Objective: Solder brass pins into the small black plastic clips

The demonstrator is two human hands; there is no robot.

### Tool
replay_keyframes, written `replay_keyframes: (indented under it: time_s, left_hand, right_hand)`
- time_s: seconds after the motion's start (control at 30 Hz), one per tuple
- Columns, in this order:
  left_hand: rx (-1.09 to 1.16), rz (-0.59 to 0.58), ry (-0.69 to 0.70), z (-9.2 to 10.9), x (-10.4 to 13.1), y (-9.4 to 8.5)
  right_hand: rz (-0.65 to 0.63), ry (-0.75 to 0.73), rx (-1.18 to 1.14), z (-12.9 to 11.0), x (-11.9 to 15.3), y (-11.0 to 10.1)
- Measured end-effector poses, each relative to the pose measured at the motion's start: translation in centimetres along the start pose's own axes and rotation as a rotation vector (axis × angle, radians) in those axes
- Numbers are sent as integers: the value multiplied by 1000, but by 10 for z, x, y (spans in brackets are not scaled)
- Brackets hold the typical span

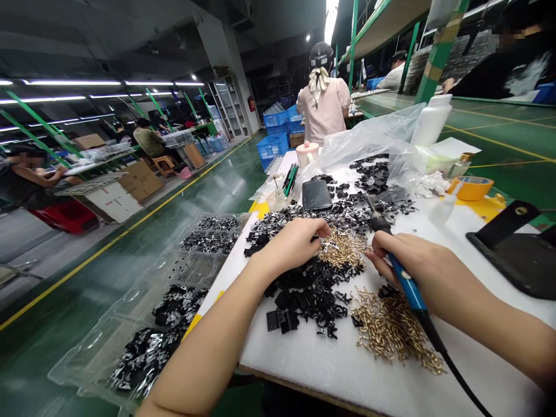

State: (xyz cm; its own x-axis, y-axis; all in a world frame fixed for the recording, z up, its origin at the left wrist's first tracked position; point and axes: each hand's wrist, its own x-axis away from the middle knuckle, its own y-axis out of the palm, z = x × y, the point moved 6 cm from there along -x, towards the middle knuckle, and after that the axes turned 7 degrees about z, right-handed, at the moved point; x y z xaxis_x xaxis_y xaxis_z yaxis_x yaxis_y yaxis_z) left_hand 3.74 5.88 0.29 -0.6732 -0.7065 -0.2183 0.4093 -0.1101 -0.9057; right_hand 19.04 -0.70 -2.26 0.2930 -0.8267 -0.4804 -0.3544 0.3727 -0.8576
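My right hand (410,255) grips the blue handle of a soldering iron (405,281), its dark tip end pointing away from me and its black cord trailing toward the table's front edge. My left hand (304,240) is closed, fingers curled down at the near pile of brass-coloured bent pins (343,249); what its fingertips hold is hidden. Below that hand lie small black plastic parts (315,289). Nearer to me, a second heap of brass-coloured pins (391,333) spreads beneath my right hand.
A black phone (317,195) lies among parts. Clear trays (108,313) of black parts stand left of the white tabletop (299,359). Orange tape (473,187), a white bottle (432,120), a plastic bag (373,136) and a black stand (516,255) line the right. A person (324,104) sits ahead.
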Motion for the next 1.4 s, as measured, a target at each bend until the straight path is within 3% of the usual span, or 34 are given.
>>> replay_keyframes:
  time_s: [0.23,0.43,0.73,1.4]
  left_hand:
    - [156,2,-15,-4,-1,7]
    - [51,23,-64,-4,-2,7]
    - [41,7,-63,-1,-4,24]
    - [-6,23,-64,-2,-5,22]
  right_hand:
    - [6,-21,11,-7,1,0]
    - [-12,-51,12,-7,1,3]
    - [0,-43,15,-7,0,5]
    - [-5,-54,2,-10,1,4]
